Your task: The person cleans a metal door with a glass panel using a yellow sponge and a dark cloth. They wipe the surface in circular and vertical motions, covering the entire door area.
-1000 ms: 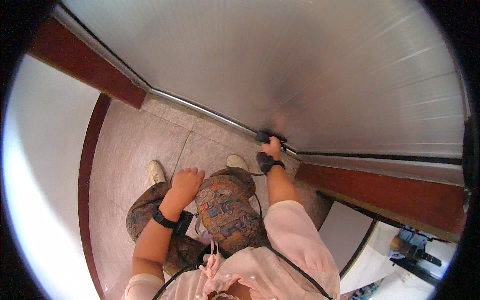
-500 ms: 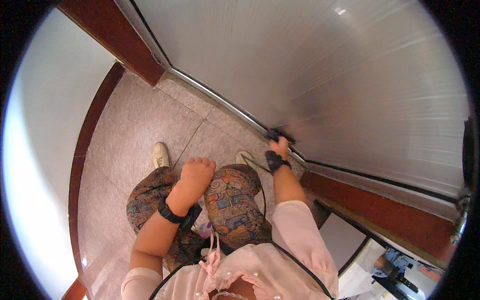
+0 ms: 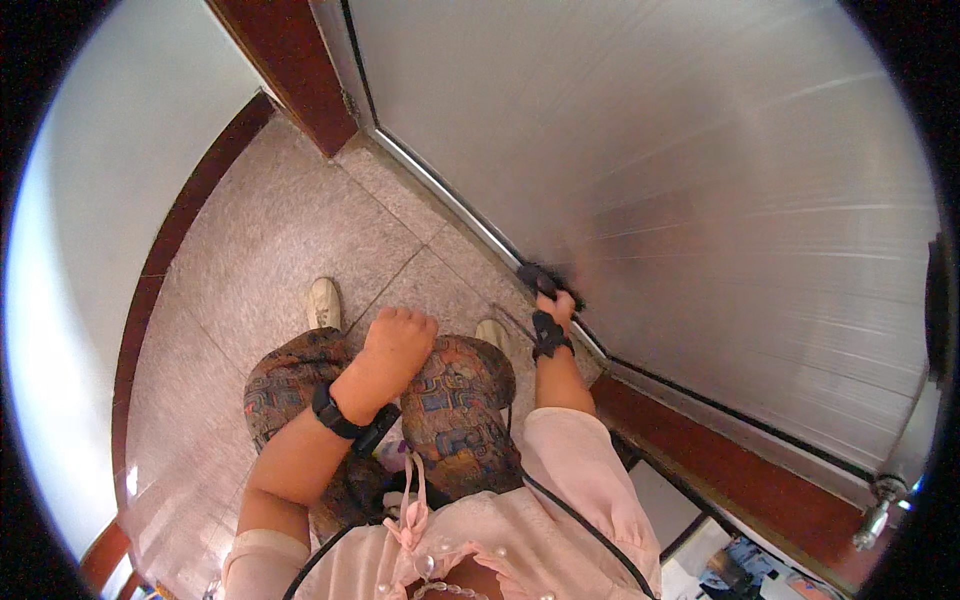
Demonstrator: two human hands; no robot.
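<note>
My right hand (image 3: pixel 561 306) is closed around the handle of a black brush (image 3: pixel 546 280), low on the grey door panel (image 3: pixel 660 170). The brush's dark bristles meet the panel close to its bottom edge; part of the handle is hidden by my fingers. My left hand (image 3: pixel 398 345) is curled into a loose fist above my left-of-centre lap, by my patterned trousers (image 3: pixel 450 400), and nothing shows in it. Pale streaks run across the panel, which looks wet or smeared.
A shiny metal strip (image 3: pixel 450 195) runs along the panel's foot. Red-brown frame pieces (image 3: pixel 285 75) flank it. Speckled floor tiles (image 3: pixel 270 210) lie under my shoes (image 3: pixel 323 303). A curved dark skirting (image 3: pixel 185 215) borders the white wall. A metal fitting (image 3: pixel 878 510) is at the lower right.
The brush in my right hand has shifted slightly along the panel's lower edge. My view has turned a little, and my left hand stays over my knees.
</note>
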